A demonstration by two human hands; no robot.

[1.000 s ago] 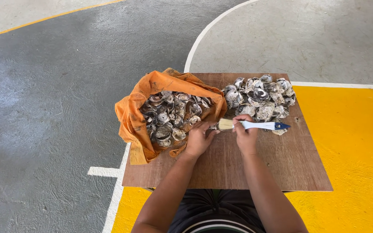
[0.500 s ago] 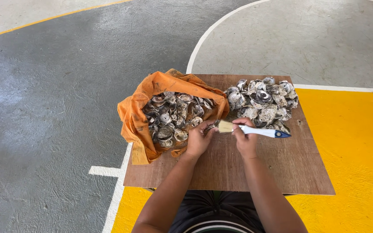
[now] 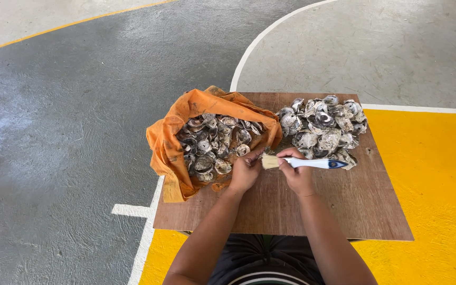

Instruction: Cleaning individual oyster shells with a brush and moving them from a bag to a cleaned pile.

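My left hand (image 3: 246, 171) is closed around a small shell held just above the wooden board (image 3: 291, 206), close to the edge of an orange cloth bag (image 3: 172, 142) full of grey oyster shells (image 3: 212, 145). My right hand (image 3: 296, 174) grips a white-handled paintbrush (image 3: 312, 163) with a blue tip. Its pale bristles touch the shell in my left hand. A loose pile of shells (image 3: 323, 129) lies on the board's far right, just beyond the brush.
The board rests low over a painted concrete floor, grey to the left (image 3: 54, 132) and yellow to the right (image 3: 439, 174), with white lines (image 3: 249, 53) crossing it. My dark-clothed lap (image 3: 265, 258) is under the board's near edge.
Both hands stay together at the board's middle with the brush against the shell. The view has shifted slightly; nothing else has visibly moved.
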